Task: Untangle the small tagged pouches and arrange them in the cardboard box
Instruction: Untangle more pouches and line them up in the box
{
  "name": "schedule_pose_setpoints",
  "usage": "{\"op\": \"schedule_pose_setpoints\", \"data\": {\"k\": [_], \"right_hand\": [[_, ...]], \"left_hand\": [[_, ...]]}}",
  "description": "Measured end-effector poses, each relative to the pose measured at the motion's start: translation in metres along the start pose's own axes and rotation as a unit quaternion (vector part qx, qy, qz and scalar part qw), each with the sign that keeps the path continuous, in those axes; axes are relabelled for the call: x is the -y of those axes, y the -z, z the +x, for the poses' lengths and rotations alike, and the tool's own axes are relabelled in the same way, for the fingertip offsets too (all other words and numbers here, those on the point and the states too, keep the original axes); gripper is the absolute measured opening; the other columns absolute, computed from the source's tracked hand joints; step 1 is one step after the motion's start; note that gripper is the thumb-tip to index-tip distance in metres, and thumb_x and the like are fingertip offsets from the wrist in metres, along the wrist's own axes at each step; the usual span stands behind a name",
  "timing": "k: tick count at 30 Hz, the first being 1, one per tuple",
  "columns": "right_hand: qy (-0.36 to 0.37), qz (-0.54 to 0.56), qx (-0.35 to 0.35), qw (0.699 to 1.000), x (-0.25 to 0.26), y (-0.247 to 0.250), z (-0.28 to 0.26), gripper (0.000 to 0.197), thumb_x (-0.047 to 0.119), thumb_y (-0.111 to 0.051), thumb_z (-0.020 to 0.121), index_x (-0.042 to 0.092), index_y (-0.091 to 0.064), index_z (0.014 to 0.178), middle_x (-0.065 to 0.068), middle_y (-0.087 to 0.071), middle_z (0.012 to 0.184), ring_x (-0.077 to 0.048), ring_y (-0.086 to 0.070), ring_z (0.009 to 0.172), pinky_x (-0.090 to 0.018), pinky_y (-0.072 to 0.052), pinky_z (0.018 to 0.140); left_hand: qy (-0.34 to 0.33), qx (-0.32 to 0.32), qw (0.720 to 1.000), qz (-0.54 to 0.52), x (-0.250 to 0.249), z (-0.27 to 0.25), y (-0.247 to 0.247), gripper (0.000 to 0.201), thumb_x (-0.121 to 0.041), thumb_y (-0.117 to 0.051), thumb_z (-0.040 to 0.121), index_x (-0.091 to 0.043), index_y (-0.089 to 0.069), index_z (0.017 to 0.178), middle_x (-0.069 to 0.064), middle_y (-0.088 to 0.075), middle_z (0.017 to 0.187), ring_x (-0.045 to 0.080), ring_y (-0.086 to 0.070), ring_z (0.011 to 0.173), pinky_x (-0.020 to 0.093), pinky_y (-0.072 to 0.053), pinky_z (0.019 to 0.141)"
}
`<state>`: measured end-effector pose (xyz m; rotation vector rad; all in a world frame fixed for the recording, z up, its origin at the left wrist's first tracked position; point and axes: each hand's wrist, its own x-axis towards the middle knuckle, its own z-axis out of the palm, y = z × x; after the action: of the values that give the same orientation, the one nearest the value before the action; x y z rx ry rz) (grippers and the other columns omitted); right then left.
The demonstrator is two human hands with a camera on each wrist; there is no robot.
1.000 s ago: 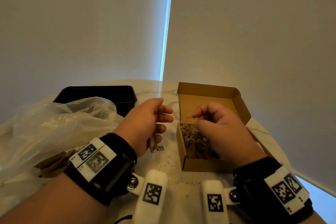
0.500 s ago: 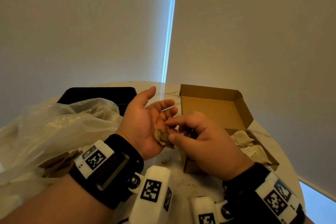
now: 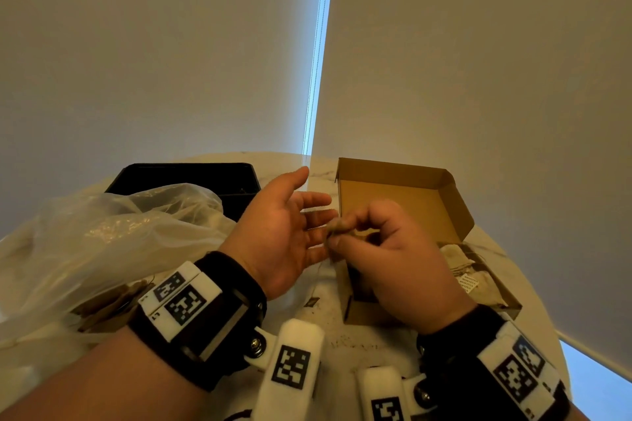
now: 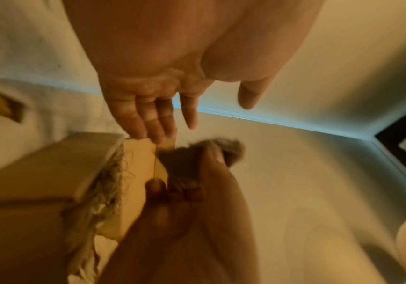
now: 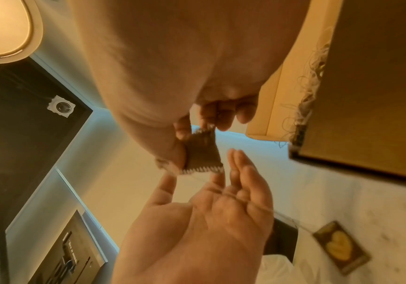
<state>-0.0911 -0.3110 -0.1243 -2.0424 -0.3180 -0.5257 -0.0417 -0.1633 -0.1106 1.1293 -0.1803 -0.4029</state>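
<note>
Around: a clear plastic bag and a black tray lie left of the pinch; the cardboard box stands open just behind it.
Pouch: small pouch – brown, zigzag edges, its thread running to a tag on the table.
Right hand: thumb and fingers pinch the pouch, over the box's near-left corner.
Left hand: palm up, fingers straight, just beside the pouch – the thread lies across them.
</note>
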Motion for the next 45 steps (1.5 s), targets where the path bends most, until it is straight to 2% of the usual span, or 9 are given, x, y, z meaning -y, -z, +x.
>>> {"op": "schedule_pose_setpoints", "data": {"k": [3,7,14,16,20,25,31,37,45], "right_hand": [[-0.035,0.061,-0.077,0.995,-0.004,0.007,0.002,0.018,0.043,-0.066,0.079,0.027,-0.065,0.086,0.001,-0.069,0.088,-0.019,-0.067,0.083,-0.045,-0.06,0.079],[-0.079,0.09,-0.139,0.983,-0.008,0.013,0.005,0.01,0.03,-0.071,0.086,0.023,-0.065,0.084,-0.004,-0.07,0.084,-0.024,-0.068,0.079,-0.042,-0.058,0.073],[-0.123,0.133,-0.173,0.968,-0.011,0.018,0.007,0.011,0.026,-0.07,0.089,0.022,-0.063,0.081,-0.002,-0.07,0.08,-0.014,-0.064,0.07,-0.036,-0.056,0.067],[-0.13,0.174,-0.165,0.962,-0.013,0.018,0.01,0.009,0.019,-0.065,0.093,0.02,-0.063,0.084,-0.006,-0.073,0.084,-0.019,-0.066,0.075,-0.042,-0.056,0.071],[-0.155,0.332,-0.093,0.926,-0.009,0.018,0.013,0.013,0.001,-0.046,0.097,0.01,-0.055,0.093,-0.008,-0.071,0.079,-0.02,-0.061,0.065,-0.032,-0.043,0.055],[-0.17,0.361,0.028,0.916,-0.009,0.02,0.009,0.028,0.021,-0.056,0.08,0.007,-0.062,0.103,-0.008,-0.058,0.073,-0.017,-0.051,0.057,-0.028,-0.037,0.048],[-0.157,0.343,0.129,0.917,-0.008,0.022,0.005,0.028,0.025,-0.053,0.084,0.014,-0.075,0.096,-0.007,-0.057,0.07,-0.017,-0.052,0.057,-0.029,-0.038,0.05],[-0.127,0.465,0.078,0.873,-0.006,0.023,0.01,0.036,0.017,-0.046,0.085,0.011,-0.076,0.105,-0.014,-0.064,0.079,-0.024,-0.06,0.063,-0.031,-0.048,0.051],[-0.12,0.482,-0.018,0.867,-0.005,0.027,0.014,0.035,0.014,-0.036,0.099,0.012,-0.063,0.121,-0.012,-0.068,0.084,-0.024,-0.063,0.072,-0.033,-0.052,0.057]], "left_hand": [[0.041,0.026,0.995,0.085,0.001,0.0,0.002,0.058,-0.058,-0.043,0.094,-0.011,-0.061,0.123,0.015,-0.068,0.108,0.028,-0.066,0.092,0.037,-0.05,0.071],[0.09,0.112,0.978,0.153,0.003,-0.002,0.002,0.057,-0.055,-0.046,0.095,-0.008,-0.06,0.125,0.014,-0.07,0.1,0.026,-0.066,0.083,0.036,-0.048,0.072],[0.009,0.115,0.973,0.2,0.005,-0.004,0.002,0.024,-0.026,-0.047,0.103,-0.011,-0.064,0.095,0.0,-0.053,0.062,0.019,-0.058,0.065,0.03,-0.047,0.062],[-0.017,0.091,0.979,0.18,0.003,-0.002,0.004,0.023,-0.023,-0.048,0.103,-0.01,-0.063,0.092,-0.001,-0.049,0.059,0.018,-0.055,0.061,0.03,-0.048,0.06],[-0.053,0.052,0.983,0.167,-0.002,0.001,0.006,0.021,-0.022,-0.048,0.102,-0.012,-0.063,0.092,-0.002,-0.045,0.06,0.014,-0.044,0.056,0.028,-0.042,0.053],[-0.101,0.002,0.98,0.171,-0.008,0.002,0.008,0.019,-0.022,-0.049,0.102,-0.013,-0.064,0.093,-0.003,-0.042,0.061,0.011,-0.036,0.054,0.025,-0.029,0.049],[-0.148,-0.049,0.947,0.283,-0.005,0.002,0.01,0.019,-0.03,-0.053,0.1,-0.02,-0.069,0.095,0.0,-0.047,0.068,0.017,-0.041,0.064,0.03,-0.041,0.058],[-0.132,-0.02,0.933,0.333,0.0,0.003,0.011,0.018,-0.031,-0.057,0.098,-0.023,-0.07,0.091,-0.003,-0.055,0.071,0.014,-0.05,0.067,0.031,-0.047,0.065],[-0.129,-0.026,0.914,0.384,0.004,0.006,0.012,0.014,-0.029,-0.057,0.098,-0.026,-0.07,0.096,-0.006,-0.068,0.084,0.006,-0.061,0.069,0.022,-0.051,0.062]]}}
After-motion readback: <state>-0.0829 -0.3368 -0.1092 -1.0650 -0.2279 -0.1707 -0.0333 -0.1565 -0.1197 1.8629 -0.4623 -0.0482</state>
